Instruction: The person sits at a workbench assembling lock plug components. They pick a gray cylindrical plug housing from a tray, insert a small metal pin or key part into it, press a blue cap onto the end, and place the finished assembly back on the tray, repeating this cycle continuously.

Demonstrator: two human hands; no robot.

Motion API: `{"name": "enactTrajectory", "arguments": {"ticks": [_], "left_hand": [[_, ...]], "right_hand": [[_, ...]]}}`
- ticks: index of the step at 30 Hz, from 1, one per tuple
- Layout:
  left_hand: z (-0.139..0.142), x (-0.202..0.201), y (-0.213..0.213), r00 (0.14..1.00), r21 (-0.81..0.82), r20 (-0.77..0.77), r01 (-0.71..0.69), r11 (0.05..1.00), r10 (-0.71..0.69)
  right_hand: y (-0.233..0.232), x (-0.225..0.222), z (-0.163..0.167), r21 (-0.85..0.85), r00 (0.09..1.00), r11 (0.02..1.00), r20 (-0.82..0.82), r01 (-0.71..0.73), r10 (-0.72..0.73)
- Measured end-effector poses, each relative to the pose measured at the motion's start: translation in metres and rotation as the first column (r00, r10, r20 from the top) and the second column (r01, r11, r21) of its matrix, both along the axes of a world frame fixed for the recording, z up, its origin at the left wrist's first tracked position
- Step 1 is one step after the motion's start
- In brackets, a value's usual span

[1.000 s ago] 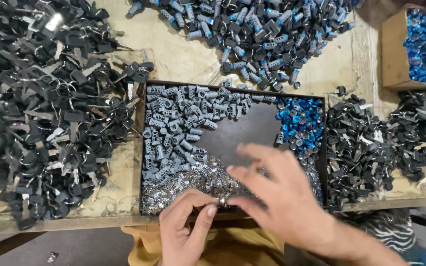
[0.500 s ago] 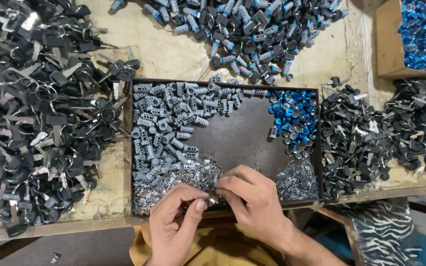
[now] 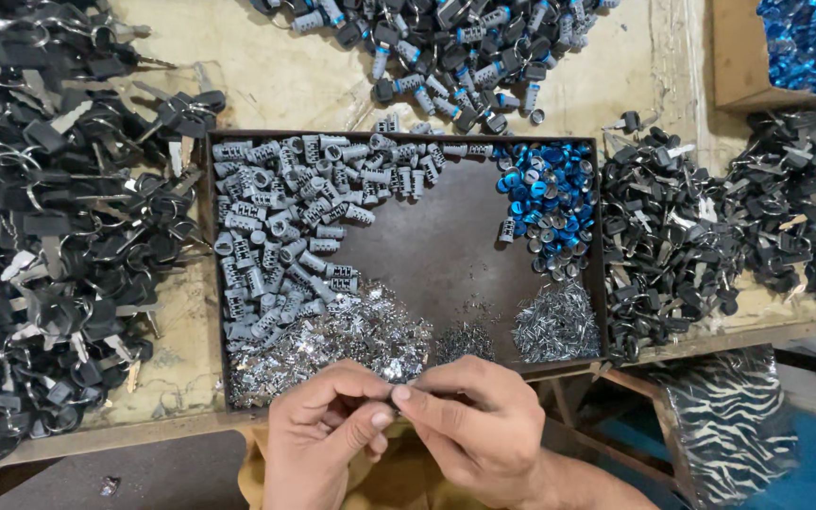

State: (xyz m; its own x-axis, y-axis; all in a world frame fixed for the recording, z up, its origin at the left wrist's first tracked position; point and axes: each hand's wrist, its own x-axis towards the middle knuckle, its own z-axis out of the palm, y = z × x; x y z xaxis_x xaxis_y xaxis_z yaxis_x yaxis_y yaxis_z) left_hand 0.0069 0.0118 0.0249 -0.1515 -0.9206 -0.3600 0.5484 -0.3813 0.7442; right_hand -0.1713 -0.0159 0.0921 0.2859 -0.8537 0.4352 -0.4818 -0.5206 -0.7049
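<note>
My left hand (image 3: 328, 430) and my right hand (image 3: 479, 420) meet at the near edge of a shallow dark tray (image 3: 427, 255). Their fingertips pinch a small metal part between them, mostly hidden by the fingers. The tray holds grey lock cylinders (image 3: 285, 217) at its left, blue round caps (image 3: 545, 194) at its right, tiny silver plates (image 3: 351, 335) along the near side and thin silver pins (image 3: 554, 321) at the near right.
Black-headed keys on rings (image 3: 59, 236) cover the bench at left, and more lie at right (image 3: 710, 227). A pile of cylinders with black and blue ends (image 3: 446, 47) lies beyond the tray. A cardboard box of blue caps (image 3: 790, 47) stands far right.
My right hand drew back from over the tray to its near edge and met my left hand. Both hands now pinch together at the fingertips. The view shifted slightly.
</note>
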Motion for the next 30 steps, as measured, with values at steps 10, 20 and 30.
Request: {"name": "enactTrajectory", "arguments": {"ticks": [10, 20, 30], "left_hand": [[0.017, -0.008, -0.015, 0.895, -0.250, 0.431, 0.240, 0.938, -0.114], [0.016, -0.007, -0.029, 0.861, -0.218, 0.487, 0.283, 0.934, -0.147], [0.000, -0.014, -0.031, 0.967, -0.108, 0.147, 0.226, 0.968, -0.209]], "right_hand": [[-0.005, -0.016, -0.002, -0.060, 0.999, 0.998, 0.014, -0.033, 0.034], [-0.058, -0.057, -0.014, 0.022, 0.908, 0.985, -0.392, 0.170, -0.148], [-0.096, -0.070, -0.032, -0.066, 0.805, 0.993, -0.582, 0.096, -0.116]]}}
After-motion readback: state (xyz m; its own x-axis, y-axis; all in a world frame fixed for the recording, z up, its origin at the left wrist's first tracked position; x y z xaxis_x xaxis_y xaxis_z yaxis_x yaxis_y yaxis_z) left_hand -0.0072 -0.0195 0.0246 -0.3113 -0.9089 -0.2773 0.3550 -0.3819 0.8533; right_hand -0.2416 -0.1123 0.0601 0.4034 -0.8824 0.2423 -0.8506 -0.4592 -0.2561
